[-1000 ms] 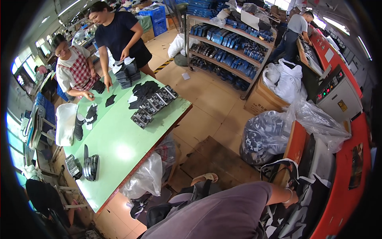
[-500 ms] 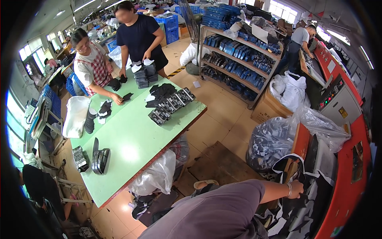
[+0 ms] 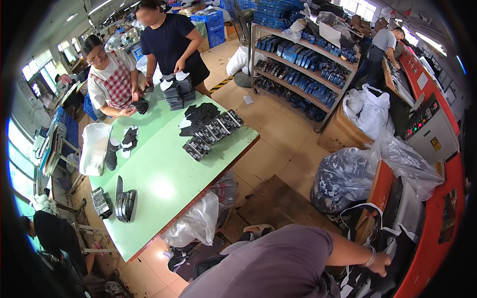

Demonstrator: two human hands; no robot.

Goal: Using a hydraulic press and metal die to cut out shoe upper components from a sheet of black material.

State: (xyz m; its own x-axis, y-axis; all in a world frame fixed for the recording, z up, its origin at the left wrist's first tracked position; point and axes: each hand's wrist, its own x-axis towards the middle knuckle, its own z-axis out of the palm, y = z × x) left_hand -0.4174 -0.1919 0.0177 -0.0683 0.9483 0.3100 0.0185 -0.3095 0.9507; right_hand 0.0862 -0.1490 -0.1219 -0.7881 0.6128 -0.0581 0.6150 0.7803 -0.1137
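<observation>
My left hand [image 3: 379,263], with a bracelet at the wrist, reaches into dark sheet scraps [image 3: 397,258] with white edges at the lower right. Its thumb stands apart from the other fingers, partly lost against the dark material, and I see nothing clearly held. White-edged offcuts [image 3: 350,285] lie under my forearm. Beside the hand runs the red frame of a machine [image 3: 431,248]. My right hand is outside the picture.
A green table [image 3: 159,218] on my left bears stacks of dark cut pieces [image 3: 174,94] and metal-edged blocks [image 3: 212,134]; two people stand behind it. A scrap-filled bag [image 3: 343,174], a carton [image 3: 338,131] and a rack of blue dies [image 3: 303,74] stand beyond my arm.
My left hand has shifted down and slightly right over the scraps, its thumb now apart. Across the table, one person's hand has drawn back from a dark piece toward a small stack.
</observation>
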